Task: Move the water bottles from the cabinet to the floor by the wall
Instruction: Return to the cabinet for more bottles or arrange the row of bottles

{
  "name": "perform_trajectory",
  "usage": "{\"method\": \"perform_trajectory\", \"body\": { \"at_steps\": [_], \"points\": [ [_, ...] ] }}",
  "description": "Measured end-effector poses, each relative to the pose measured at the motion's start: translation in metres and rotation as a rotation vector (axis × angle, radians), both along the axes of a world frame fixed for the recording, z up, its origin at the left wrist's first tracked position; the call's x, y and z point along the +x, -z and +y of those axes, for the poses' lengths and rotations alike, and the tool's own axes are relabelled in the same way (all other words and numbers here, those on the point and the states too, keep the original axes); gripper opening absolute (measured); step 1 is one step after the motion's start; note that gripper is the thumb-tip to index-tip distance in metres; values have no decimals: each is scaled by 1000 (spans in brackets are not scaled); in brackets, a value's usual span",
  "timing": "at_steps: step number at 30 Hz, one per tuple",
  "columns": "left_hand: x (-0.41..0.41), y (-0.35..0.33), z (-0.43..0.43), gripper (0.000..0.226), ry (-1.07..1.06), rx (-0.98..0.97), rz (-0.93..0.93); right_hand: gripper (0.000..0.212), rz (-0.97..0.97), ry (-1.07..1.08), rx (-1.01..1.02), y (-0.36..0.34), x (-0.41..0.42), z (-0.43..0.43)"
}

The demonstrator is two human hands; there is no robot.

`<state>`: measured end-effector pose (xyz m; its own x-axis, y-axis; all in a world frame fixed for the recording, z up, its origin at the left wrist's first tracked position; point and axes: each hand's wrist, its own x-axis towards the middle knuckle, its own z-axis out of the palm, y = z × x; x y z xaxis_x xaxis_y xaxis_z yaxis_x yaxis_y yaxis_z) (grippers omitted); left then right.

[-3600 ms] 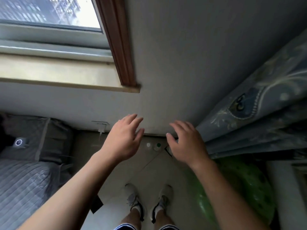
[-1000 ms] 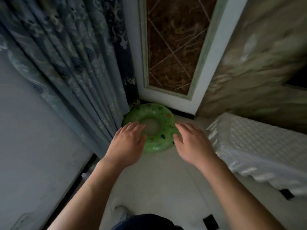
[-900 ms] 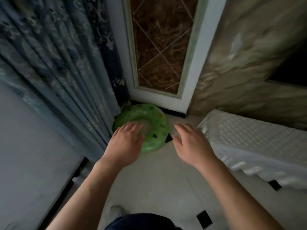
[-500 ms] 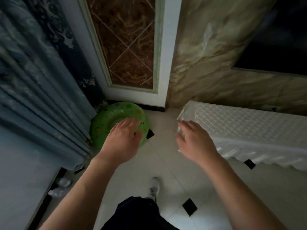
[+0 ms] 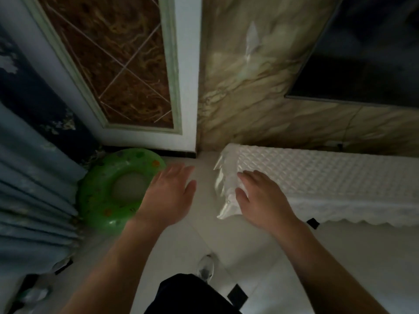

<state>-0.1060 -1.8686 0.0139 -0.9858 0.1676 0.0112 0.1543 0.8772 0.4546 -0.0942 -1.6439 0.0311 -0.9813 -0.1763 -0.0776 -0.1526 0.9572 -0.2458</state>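
The room is dim. The floor (image 5: 267,264) is laid with pale glossy tiles set with small black diamond insets (image 5: 237,296). A white door frame (image 5: 186,71) stands in the corner and encloses a brown marbled panel (image 5: 118,64) crossed by thin diagonal lines. Right of the frame, the wall (image 5: 249,87) is finished in beige veined marble. A dark screen (image 5: 367,53) is mounted on that wall at upper right. Below it stands a low cabinet (image 5: 328,177) under a white quilted cover with a scalloped hem. Blue patterned curtains (image 5: 29,177) hang at left. A green inflatable swim ring (image 5: 102,200) lies on the floor between the curtains and the frame.
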Motion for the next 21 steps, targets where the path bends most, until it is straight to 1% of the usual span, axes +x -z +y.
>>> {"method": "perform_trajectory", "body": {
  "at_steps": [4,7,10,14,16,18,21],
  "points": [
    [-38,2,27,59,71,11,9,58,-27,28,21,-3,-30,25],
    [-62,-5,48,61,116,-38,5,64,-42,66,18,-7,-46,49],
    [-77,-12,70,61,151,-85,11,56,-62,117,13,-11,-53,73],
    [-88,-17,102,51,187,-108,48,61,-35,151,-21,-14,-61,107],
    [-91,-19,123,49,193,-110,61,56,-26,159,-27,-14,-63,130],
    [-92,-22,148,52,202,-126,67,51,-12,168,-48,-14,-64,155],
    [-90,-24,189,55,198,-147,85,49,11,167,-65,-15,-61,195]
  ]
}}
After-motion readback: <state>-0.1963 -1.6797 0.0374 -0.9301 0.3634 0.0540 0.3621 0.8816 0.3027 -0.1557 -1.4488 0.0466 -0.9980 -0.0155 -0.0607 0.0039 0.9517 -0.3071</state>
